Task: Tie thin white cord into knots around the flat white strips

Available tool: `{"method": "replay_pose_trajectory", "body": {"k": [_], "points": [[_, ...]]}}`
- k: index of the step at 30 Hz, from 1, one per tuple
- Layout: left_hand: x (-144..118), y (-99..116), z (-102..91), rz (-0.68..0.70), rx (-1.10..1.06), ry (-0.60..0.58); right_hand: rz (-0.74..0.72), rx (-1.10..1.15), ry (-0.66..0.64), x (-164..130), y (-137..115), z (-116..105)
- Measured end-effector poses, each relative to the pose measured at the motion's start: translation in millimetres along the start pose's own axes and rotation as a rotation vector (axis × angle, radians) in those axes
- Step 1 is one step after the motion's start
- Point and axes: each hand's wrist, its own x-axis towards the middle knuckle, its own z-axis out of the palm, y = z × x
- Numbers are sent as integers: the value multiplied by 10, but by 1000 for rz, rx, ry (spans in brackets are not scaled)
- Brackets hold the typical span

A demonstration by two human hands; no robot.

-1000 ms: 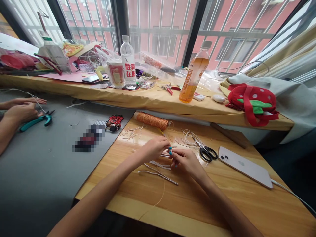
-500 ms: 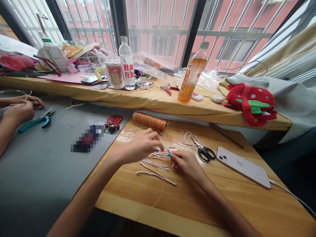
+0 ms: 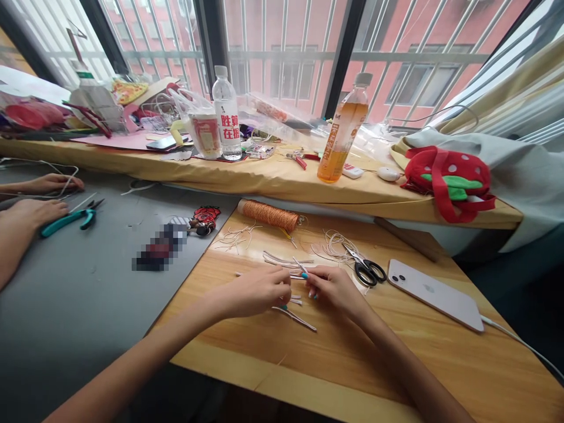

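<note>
White cord strips [image 3: 294, 317], judged light and limp, best pinched near an end: one is held between right hand [image 3: 335, 288] fingertips, others pressed under left hand [image 3: 259, 291].

Counted: bottles two [image 3: 226, 120] [image 3: 342, 136]; scissors one [image 3: 366, 268]; phones one [image 3: 436, 295]; thread spools one [image 3: 269, 215]; pliers one [image 3: 70, 216].

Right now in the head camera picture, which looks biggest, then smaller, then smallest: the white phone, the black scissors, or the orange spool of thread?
1. White phone, clearly the largest.
2. Orange spool of thread.
3. Black scissors.
The spool and scissors look close in length, and the spool lies farther from the camera, so their order is unsure.
</note>
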Motion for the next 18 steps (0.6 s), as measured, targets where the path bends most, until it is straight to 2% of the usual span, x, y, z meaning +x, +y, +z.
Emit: {"method": "replay_pose_trajectory", "body": {"k": [4,6,9,11,13,18], "points": [[48,-78,-145,-244,-402,129,-17,-55,31,-3,-45,10],[130,-65,-206,-387,-637,240,-58,-101,61,-11,-78,24],[307,-7,-205,-517,-919,407,-117,-146,125,-25,-114,46],[422,22,-123,-584,-984,443,-132,-172,164,-31,-123,55],[505,22,-2,-593,-1007,451,-129,-173,189,-34,-120,58],[551,-21,215,-640,-947,510,-125,-148,211,-48,-122,49]]}}
